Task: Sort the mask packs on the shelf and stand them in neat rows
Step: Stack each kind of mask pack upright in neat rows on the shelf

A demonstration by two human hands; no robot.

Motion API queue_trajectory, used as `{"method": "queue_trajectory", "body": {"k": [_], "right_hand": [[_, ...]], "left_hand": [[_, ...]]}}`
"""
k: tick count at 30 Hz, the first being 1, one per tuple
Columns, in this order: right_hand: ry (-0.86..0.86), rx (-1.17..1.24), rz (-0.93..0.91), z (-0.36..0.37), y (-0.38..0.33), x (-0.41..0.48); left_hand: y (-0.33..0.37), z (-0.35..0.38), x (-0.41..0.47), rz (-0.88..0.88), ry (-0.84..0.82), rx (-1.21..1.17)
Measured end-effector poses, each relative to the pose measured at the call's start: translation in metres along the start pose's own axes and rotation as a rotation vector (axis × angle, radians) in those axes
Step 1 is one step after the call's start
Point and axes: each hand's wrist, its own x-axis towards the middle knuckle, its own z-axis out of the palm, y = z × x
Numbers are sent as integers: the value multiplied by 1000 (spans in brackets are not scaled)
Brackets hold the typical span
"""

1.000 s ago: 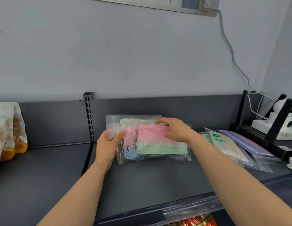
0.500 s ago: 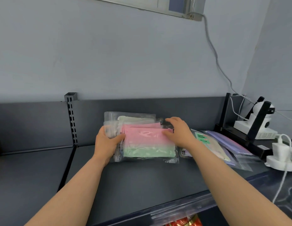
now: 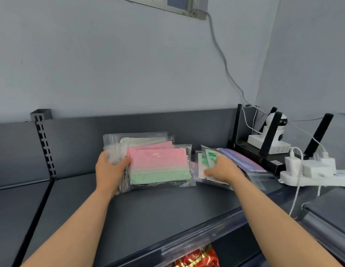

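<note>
Several clear mask packs with pink and green masks (image 3: 158,164) lean upright against the back panel of the dark grey shelf (image 3: 148,212). My left hand (image 3: 110,168) grips their left edge, thumb in front. To their right, a loose pile of flat packs lies on the shelf, with green "FACE MASK" labels (image 3: 211,156) and a purple pack (image 3: 243,160) among them. My right hand (image 3: 221,168) rests on this pile, its fingers bent over a pack; the view is blurred, so I cannot tell whether it holds one.
A black stand (image 3: 264,151) with a white camera device (image 3: 272,139) sits at the shelf's right end. A white power strip with plugs and cables (image 3: 312,170) lies beside it. A slotted upright (image 3: 44,147) divides the shelf at left. Red packaging (image 3: 196,257) shows below.
My right hand left the pink and green packs and moved right onto the flat pile. The left hand keeps its grip. The view has turned right.
</note>
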Motion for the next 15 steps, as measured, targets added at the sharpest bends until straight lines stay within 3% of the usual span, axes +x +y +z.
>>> {"method": "queue_trajectory", "body": {"k": [4, 7, 11, 15], "right_hand": [[164, 199, -13, 0, -1, 2], [225, 357, -176, -1, -11, -7], [74, 313, -383, 8, -25, -20], [-28, 403, -359, 15, -24, -22]], "left_hand": [[0, -2, -1, -1, 3, -33], [0, -3, -1, -4, -1, -47], [1, -3, -2, -17, -10, -55], [0, -7, -3, -29, -28, -76]]}}
